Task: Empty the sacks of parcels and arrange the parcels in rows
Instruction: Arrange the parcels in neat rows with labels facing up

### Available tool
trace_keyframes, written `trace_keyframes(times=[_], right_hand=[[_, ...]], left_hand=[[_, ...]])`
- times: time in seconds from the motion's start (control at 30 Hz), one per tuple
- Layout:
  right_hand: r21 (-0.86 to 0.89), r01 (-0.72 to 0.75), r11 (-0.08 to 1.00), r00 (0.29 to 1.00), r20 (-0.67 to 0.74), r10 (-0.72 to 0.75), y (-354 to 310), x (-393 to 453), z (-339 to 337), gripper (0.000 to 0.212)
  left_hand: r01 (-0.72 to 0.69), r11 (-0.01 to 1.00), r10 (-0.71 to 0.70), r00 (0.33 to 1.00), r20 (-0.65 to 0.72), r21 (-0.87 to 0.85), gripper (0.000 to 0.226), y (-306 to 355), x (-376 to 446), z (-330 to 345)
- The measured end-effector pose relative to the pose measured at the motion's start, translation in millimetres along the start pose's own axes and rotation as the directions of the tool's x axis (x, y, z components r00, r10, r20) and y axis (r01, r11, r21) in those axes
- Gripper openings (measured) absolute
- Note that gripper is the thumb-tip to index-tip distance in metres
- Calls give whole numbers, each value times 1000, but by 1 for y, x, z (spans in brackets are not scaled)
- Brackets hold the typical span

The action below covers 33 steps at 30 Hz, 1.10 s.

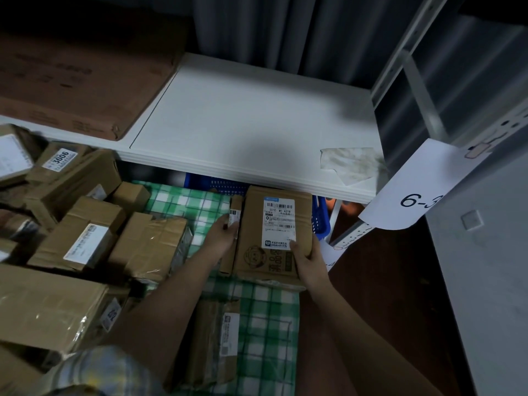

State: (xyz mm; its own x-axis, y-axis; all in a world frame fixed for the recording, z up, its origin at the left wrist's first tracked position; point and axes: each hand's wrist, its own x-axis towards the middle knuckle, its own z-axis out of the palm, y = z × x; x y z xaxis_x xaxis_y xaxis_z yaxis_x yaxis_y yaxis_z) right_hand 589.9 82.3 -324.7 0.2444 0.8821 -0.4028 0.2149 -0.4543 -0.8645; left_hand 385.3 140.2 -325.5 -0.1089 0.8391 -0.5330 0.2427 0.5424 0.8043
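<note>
A brown cardboard parcel (274, 232) with a white barcode label is held between both hands above a green-and-white checked sack (265, 324). My left hand (223, 235) grips its left side. My right hand (307, 258) grips its lower right corner, thumb on the label. Another taped parcel (214, 341) lies on the sack below. Several more brown parcels (85, 241) are piled to the left.
A white shelf board (243, 118) spans the view above the parcels, with a flat brown carton (71, 81) on its left. A blue plastic crate (320, 215) sits under the shelf. A paper tag reading 6-3 (414, 195) hangs on the right upright.
</note>
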Motion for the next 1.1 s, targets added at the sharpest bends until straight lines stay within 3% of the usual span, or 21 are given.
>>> trace_keyframes(times=[0.13, 0.23, 0.33, 0.53, 0.77, 0.93, 1.0, 1.1], right_hand=[[-4, 21, 1000, 1000, -14, -21, -3, -1, 5, 41], [-70, -12, 997, 1000, -29, 10, -5, 6, 8, 63], [-57, -30, 998, 999, -32, 28, -7, 9, 10, 67], [13, -26, 1000, 1000, -3, 26, -17, 15, 5, 67], [6, -35, 999, 999, 13, 35, -16, 16, 4, 70], [22, -52, 998, 998, 30, 51, -22, 15, 4, 71], [-7, -46, 999, 999, -1, 46, -18, 17, 7, 80], [-45, -6, 999, 998, -61, 3, 5, 34, 9, 102]], left_hand=[[58, 989, -42, 993, 111, -139, 73, -1, 2, 1], [80, 991, -58, 981, 186, -109, 83, -1, 6, 2], [126, 985, -95, 966, 241, -116, 102, 1, 9, 2], [72, 989, -41, 973, 226, -129, 97, 11, 25, 4], [110, 978, -75, 978, 195, -177, 85, 15, 29, 8], [116, 987, -92, 974, 207, -110, 96, 9, 26, 3], [140, 988, -126, 972, 198, -59, 109, 9, 25, 2], [154, 988, -150, 973, 175, -12, 111, 7, 23, 3]])
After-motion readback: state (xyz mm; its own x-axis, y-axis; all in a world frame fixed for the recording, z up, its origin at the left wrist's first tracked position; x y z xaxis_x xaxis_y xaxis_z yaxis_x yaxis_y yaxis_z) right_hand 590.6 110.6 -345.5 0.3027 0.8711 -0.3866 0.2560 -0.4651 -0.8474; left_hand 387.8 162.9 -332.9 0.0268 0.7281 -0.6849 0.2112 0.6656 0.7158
